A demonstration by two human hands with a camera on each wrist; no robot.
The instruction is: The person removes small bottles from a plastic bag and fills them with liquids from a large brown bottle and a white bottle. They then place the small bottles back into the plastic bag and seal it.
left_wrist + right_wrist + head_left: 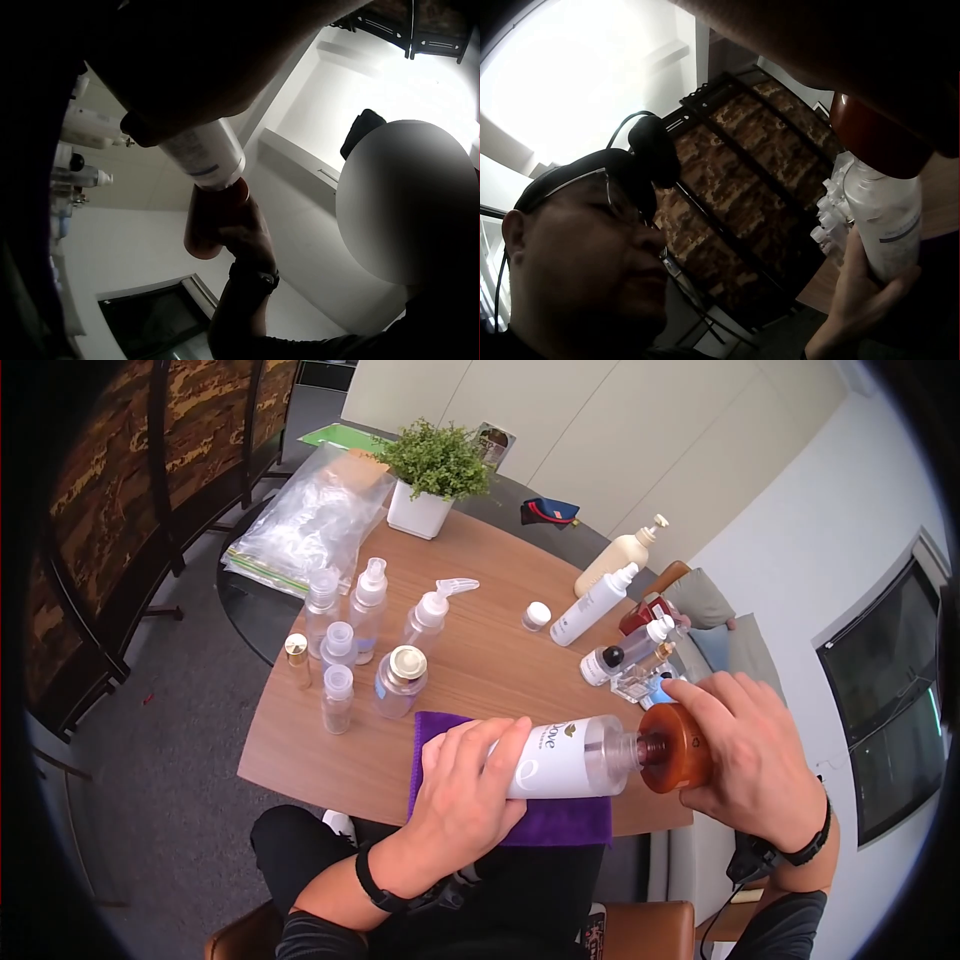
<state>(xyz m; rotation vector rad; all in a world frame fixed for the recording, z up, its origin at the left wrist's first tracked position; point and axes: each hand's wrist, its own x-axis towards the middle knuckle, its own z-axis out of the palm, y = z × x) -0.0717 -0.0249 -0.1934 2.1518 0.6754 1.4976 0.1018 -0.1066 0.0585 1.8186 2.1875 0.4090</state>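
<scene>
My left hand (465, 785) grips a clear bottle with a white Dove label (545, 760) around its body, over a purple cloth (560, 825). The neck of this bottle points right in the head view. Curled around an amber-brown bottle (690, 750), my right hand (755, 755) holds it with its neck mouth to mouth with the Dove bottle. In the right wrist view the brown bottle (870, 142) sits above the Dove bottle (889, 217). Both bottles meet again in the left wrist view, the white one (206, 154) against the brown one (201, 225).
Several clear empty-looking bottles (368, 605) stand at the table's left, by a gold-capped one (297, 655). A potted plant (430, 465) and a plastic bag (310, 520) lie behind. Pump bottles (595, 605) and a small white jar (537, 616) stand at the right.
</scene>
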